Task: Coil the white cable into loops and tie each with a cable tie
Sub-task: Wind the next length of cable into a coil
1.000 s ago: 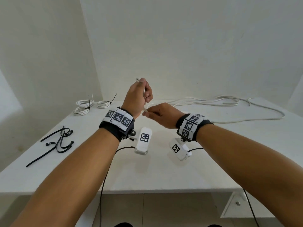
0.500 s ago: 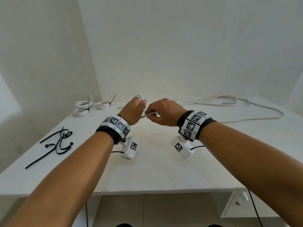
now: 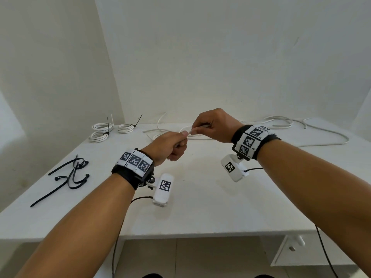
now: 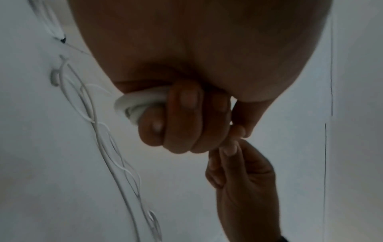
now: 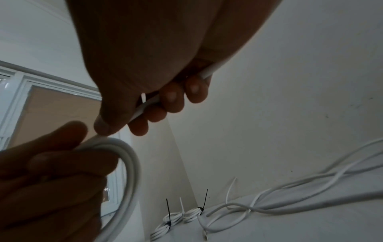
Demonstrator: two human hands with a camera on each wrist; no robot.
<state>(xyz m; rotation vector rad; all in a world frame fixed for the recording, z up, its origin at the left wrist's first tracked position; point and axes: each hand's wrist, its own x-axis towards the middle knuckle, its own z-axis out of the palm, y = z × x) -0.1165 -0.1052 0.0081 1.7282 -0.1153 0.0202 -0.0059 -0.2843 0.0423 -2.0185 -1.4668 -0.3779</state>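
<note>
Two hands meet above a white worktop (image 3: 200,207). The left hand (image 3: 170,146) has a closed grip around a small coil of white cable (image 4: 136,104); the right hand (image 3: 215,125) pinches the cable's next stretch (fingers curled). Three tied coils (image 3: 109,130) lie far left.

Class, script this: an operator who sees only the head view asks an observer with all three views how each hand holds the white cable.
Operator: Is anything inside the left hand grip?
Observer: Yes. The left wrist view shows its fingers curled round a small coil of the white cable.
Operator: And the right hand?
Observer: The right wrist view shows the cable lying along its curled fingers, pinned by the thumb.
</note>
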